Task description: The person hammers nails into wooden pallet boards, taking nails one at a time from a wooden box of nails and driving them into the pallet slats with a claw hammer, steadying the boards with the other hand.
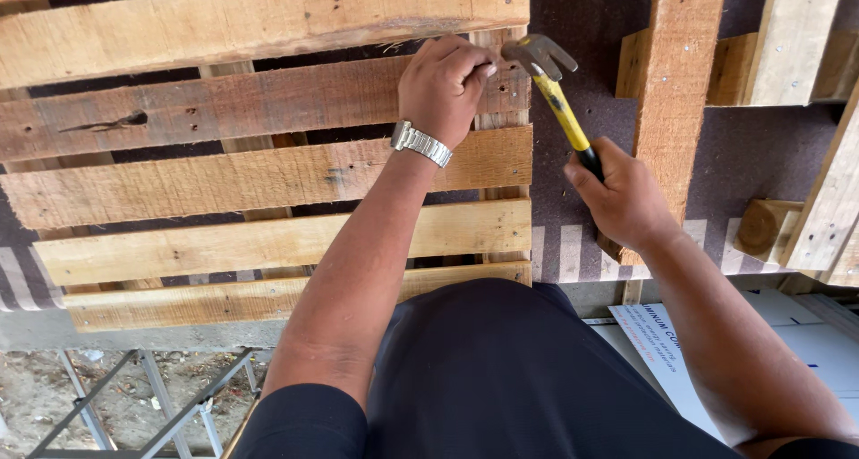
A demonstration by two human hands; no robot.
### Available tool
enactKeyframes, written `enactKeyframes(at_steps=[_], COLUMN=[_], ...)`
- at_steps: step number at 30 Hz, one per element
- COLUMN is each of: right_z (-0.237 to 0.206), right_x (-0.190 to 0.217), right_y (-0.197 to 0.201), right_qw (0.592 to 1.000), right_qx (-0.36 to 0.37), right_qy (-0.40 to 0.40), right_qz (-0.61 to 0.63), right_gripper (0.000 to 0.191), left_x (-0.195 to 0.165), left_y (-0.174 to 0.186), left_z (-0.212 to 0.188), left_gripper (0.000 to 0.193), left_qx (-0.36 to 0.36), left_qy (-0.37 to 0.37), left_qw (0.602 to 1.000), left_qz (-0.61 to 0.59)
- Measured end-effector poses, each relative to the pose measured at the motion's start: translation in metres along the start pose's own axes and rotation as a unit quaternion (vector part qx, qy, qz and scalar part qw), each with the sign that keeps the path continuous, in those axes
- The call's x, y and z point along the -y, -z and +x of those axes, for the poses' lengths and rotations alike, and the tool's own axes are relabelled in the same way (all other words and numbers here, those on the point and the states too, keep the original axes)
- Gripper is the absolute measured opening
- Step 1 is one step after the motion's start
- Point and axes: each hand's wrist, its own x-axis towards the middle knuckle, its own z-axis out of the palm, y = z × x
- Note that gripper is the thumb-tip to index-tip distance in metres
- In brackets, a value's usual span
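My left hand (pixel 440 88) rests fingers pinched together on the pallet (pixel 268 173) near top centre; my right hand (pixel 622 199) clamps the yellow-handled hammer (pixel 555 88), head just beside those fingers.

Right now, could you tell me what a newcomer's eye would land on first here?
Probably the claw hammer with its yellow handle, gripped low by the right hand, its steel head at the right edge of the wooden pallet. Next, the left hand, wearing a metal wristwatch, fingers pinched on a slat beside the hammer head; whether they hold a nail is too small to tell.
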Motion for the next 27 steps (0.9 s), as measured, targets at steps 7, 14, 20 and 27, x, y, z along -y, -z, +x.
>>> enactKeyframes(at_steps=[7, 14, 20, 27], right_z=[-0.028, -0.025, -0.015, -0.04], right_x=[0.02, 0.018, 0.013, 0.025], right_y=[0.023, 0.019, 0.012, 0.042], right_qw=[0.959, 0.962, 0.986, 0.906], right_qx=[-0.129, -0.125, -0.073, -0.146], right_qy=[0.243, 0.235, 0.153, 0.371], right_qz=[0.066, 0.054, -0.002, 0.144], right_gripper=[0.014, 0.014, 0.014, 0.009], left_x=[0.001, 0.002, 0.003, 0.005], left_y=[0.001, 0.002, 0.002, -0.002], left_z=[0.0, 0.0, 0.001, 0.001], left_gripper=[0.005, 0.004, 0.003, 0.005], left_qx=[0.009, 0.008, 0.018, 0.02], left_qy=[0.007, 0.006, 0.016, 0.026], left_qw=[1.0, 1.0, 1.0, 0.999], left_qz=[-0.014, -0.016, 0.005, -0.015])
